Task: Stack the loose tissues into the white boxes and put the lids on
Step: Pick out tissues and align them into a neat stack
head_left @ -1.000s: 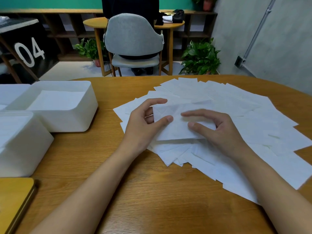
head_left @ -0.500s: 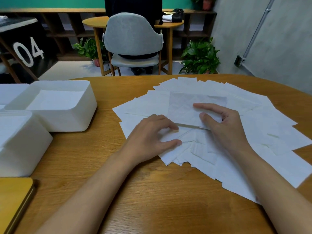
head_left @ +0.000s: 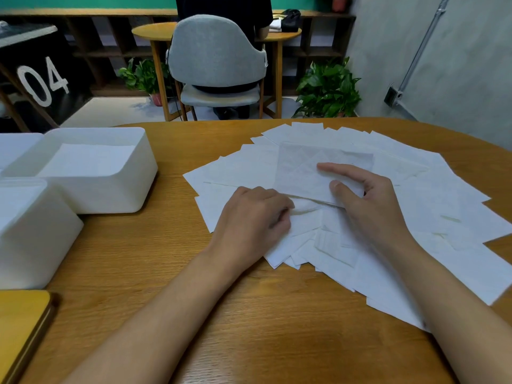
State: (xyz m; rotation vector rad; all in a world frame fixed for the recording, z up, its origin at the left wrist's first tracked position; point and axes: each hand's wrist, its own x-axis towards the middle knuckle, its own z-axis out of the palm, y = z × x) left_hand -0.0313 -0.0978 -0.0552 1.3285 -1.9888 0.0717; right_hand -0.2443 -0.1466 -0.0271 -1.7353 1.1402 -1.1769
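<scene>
We record the loose tissues [head_left: 443, 217] fanned unsquared over the right half of the table [head_left: 249, 314]. The right hand [head_left: 371, 206] pinches a single tissue [head_left: 302, 173] between thumb and forefinger and lifts it off the fan, we judge to align it for stacking. The left hand [head_left: 252, 217] curls its fingers onto the sheets beneath, likely pinning them, though we cannot tell whether it grips any. Along the left edge stand an open white box [head_left: 110, 195] holding sheets and a nearer white box [head_left: 36, 245], with a yellow board [head_left: 19, 328] at the near left corner; only the left forearm crosses the way to the boxes.
</scene>
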